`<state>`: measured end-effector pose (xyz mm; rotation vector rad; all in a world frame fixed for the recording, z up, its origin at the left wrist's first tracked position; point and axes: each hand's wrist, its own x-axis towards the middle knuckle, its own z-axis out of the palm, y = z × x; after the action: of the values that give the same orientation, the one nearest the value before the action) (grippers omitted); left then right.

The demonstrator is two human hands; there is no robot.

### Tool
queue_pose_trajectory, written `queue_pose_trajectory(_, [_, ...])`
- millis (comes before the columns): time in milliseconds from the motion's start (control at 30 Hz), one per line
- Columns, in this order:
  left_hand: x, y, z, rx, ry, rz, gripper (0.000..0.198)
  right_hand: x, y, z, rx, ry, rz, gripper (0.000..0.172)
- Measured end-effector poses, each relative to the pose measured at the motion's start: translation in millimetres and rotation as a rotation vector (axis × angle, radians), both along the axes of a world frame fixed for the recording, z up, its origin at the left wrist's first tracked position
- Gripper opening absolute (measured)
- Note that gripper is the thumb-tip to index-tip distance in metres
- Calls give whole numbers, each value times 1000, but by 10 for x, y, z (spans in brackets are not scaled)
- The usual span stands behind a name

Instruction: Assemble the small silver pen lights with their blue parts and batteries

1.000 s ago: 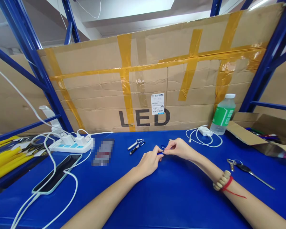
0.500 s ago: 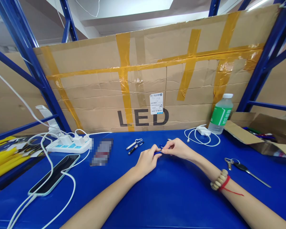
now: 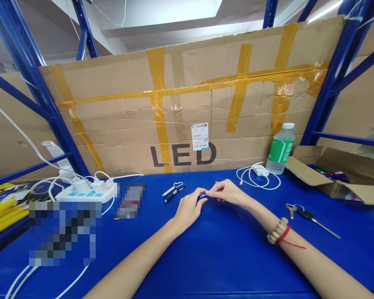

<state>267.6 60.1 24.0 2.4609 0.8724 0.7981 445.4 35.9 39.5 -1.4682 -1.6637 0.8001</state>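
Over the middle of the blue tabletop, my left hand (image 3: 188,208) is closed with thumb and fingers around a small blue keychain flashlight (image 3: 201,197). My right hand (image 3: 227,192) pinches at its right end, so the two sets of fingertips meet. Much of the blue piece is hidden by the fingers. To the left of my hands lie a silver keychain flashlight (image 3: 167,191) with a carabiner clip and a black one (image 3: 172,195) beside it.
Left are a white power strip (image 3: 90,192), cables and dark, pixelated items. A white charger cable (image 3: 252,179), a green-labelled bottle (image 3: 280,150), keys (image 3: 308,215) and an open carton (image 3: 343,187) lie right. A cardboard sheet (image 3: 127,124) stands behind.
The view has shifted slightly, moving the scene a little left. The blue clip that showed between my fingertips is now mostly covered. Both hands keep their grip close together.
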Motion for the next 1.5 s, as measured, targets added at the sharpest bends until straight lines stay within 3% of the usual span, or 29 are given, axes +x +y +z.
queue_pose_trajectory(367, [17, -36, 32, 28, 94, 8, 21, 6, -1, -4, 42, -78, 15, 46])
queue_pose_trajectory(567, [15, -50, 48, 33, 122, 38, 20, 1, 8, 42, 123, -55, 31, 37])
queue_pose_trajectory(867, [6, -10, 21, -10, 120, -46, 22, 8, -1, 53, 169, -60, 157, 32])
queue_pose_trajectory(1500, [-17, -16, 15, -14, 63, -85, 23, 96, 14, 73, 249, -99, 155, 29])
